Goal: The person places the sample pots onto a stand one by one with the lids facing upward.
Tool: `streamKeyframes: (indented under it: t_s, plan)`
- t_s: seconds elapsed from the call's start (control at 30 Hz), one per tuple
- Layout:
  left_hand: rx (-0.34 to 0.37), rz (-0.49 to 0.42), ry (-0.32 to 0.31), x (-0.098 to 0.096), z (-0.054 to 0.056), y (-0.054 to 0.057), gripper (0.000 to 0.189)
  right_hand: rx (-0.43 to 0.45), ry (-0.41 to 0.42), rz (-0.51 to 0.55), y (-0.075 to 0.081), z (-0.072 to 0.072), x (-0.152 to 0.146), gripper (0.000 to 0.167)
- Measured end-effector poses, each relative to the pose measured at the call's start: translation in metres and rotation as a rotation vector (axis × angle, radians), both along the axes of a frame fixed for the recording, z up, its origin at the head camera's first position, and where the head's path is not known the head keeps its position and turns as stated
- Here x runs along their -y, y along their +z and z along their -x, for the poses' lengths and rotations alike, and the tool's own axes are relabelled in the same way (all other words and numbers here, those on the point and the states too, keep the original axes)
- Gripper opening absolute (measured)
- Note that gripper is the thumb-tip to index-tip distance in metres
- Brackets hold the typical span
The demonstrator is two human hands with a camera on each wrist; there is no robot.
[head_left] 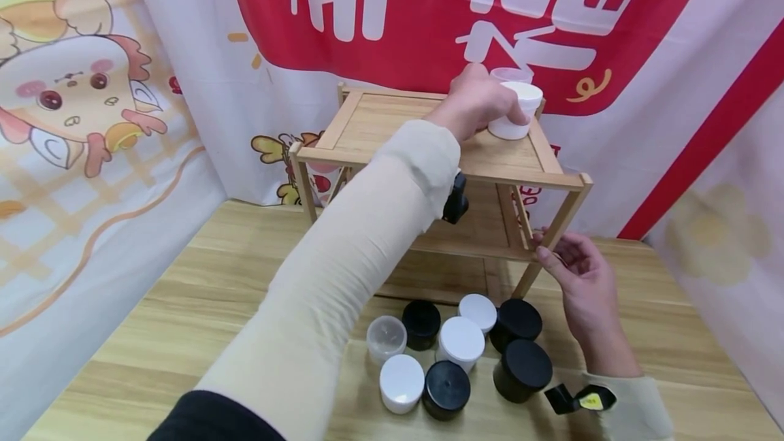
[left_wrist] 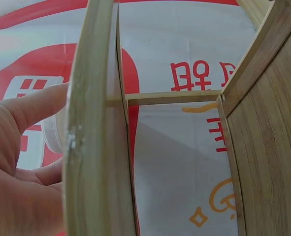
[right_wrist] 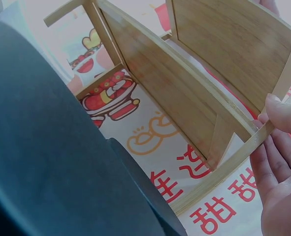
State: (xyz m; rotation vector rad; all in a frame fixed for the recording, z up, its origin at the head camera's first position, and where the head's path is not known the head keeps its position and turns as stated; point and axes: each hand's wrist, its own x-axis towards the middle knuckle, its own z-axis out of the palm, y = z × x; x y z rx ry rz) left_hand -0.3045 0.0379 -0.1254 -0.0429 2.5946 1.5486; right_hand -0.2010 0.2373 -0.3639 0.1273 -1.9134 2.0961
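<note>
At the back right of a wooden rack's top shelf, my left hand grips a white jar. A clear container shows just behind that jar. In the left wrist view the shelf edge partly hides the left hand and the jar. My right hand holds the rack's front right leg, its thumb and fingers on either side of the wood. The right wrist view shows that hand on the leg beside the shelf boards.
On the wood-grain table before the rack stand several jars: white ones, black ones and a clear one. A printed cloth hangs close behind the rack. The left forearm reaches across the rack's front.
</note>
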Motion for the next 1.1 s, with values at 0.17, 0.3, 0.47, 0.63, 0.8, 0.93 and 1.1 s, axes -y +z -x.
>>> streamKeyframes:
  t_s: [0.17,0.3,0.47,0.63,0.8,0.93,1.1]
  plan:
    - [0.003,0.011,0.006,-0.0001,0.0005,-0.0004,0.070,-0.003,0.004,0.011,-0.0007,0.0002,0.0003,0.039]
    - [0.010,0.026,0.015,-0.0001,0.0004,-0.0005,0.070,-0.001,0.008,0.021,-0.0007,-0.0001,0.0011,0.037]
    - [0.002,0.038,0.017,-0.0009,-0.0003,-0.0003,0.069,-0.001,0.009,0.022,-0.0003,0.0002,0.0016,0.037]
    - [-0.003,0.049,0.014,-0.0010,-0.0016,-0.0011,0.070,-0.006,0.010,0.021,-0.0007,0.0003,0.0008,0.036]
    - [-0.009,0.054,0.014,-0.0015,-0.0020,-0.0028,0.070,-0.002,0.008,0.016,-0.0015,0.0000,0.0002,0.037]
    - [-0.020,0.058,0.027,-0.0037,-0.0014,-0.0034,0.069,0.000,0.007,0.019,-0.0017,0.0001,0.0001,0.037]
    - [-0.021,0.071,0.045,-0.0050,-0.0010,-0.0043,0.069,-0.002,0.002,0.013,-0.0013,0.0007,0.0004,0.037]
